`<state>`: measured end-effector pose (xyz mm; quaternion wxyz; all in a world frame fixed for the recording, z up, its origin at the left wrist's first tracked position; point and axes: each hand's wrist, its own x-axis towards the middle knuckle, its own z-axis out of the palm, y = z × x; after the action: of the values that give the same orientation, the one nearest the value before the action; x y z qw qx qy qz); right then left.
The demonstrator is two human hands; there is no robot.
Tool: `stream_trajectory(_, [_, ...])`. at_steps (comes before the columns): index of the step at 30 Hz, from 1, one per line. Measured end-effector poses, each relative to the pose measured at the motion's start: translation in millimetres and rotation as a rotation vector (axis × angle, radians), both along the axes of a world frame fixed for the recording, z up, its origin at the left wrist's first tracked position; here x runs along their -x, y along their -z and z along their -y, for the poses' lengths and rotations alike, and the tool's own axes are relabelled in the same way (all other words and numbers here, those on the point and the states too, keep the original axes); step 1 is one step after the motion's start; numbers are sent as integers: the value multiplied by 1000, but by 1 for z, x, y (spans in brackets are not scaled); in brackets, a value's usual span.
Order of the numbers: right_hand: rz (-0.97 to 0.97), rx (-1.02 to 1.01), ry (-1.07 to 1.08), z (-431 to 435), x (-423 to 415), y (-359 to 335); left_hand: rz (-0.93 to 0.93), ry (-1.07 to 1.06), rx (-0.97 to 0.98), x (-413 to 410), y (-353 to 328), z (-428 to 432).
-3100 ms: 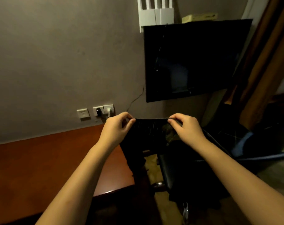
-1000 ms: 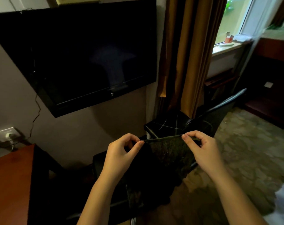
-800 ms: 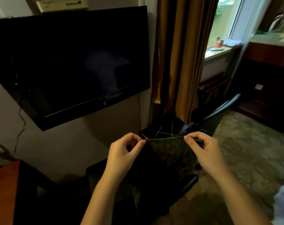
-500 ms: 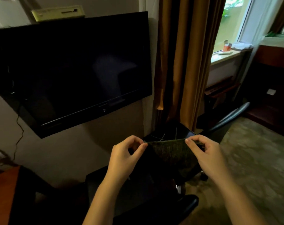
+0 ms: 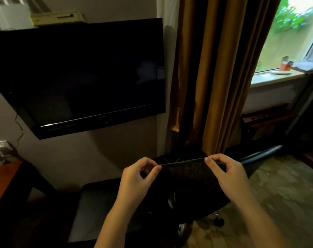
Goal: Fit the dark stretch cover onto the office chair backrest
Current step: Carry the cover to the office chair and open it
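Note:
I hold the dark stretch cover [image 5: 186, 178] taut between both hands, its top edge level in front of me. My left hand [image 5: 138, 178] pinches the left corner between thumb and forefinger. My right hand [image 5: 229, 174] pinches the right corner the same way. The cloth hangs down below the hands. Behind and below it stands the black office chair: its seat [image 5: 96, 203] shows at lower left, an armrest [image 5: 259, 155] runs out to the right, and a chrome base [image 5: 183, 230] glints underneath. The backrest is hidden in the dark behind the cover.
A black wall-mounted TV [image 5: 80, 76] hangs at the upper left. Brown curtains [image 5: 214, 74] hang in the middle beside a bright window [image 5: 291, 36]. A reddish wooden desk [image 5: 3, 181] edges in at the left. Patterned floor [image 5: 277, 194] spreads to the right.
My view swung right from the desk and sockets to the TV, curtain and window. Both hands kept their pinch on the cover's top edge; in the last half second the hands sit slightly lower in view.

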<state>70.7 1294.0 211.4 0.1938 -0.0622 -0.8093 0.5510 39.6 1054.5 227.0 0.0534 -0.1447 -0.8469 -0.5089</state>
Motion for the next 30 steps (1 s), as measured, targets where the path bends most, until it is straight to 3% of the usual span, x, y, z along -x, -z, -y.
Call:
stream_trajectory(20, [7, 68, 108, -138, -11, 25, 5, 140, 105, 19, 13, -138])
stream_trajectory(30, [16, -9, -131, -231, 57, 19, 15, -88, 55, 30, 23, -223])
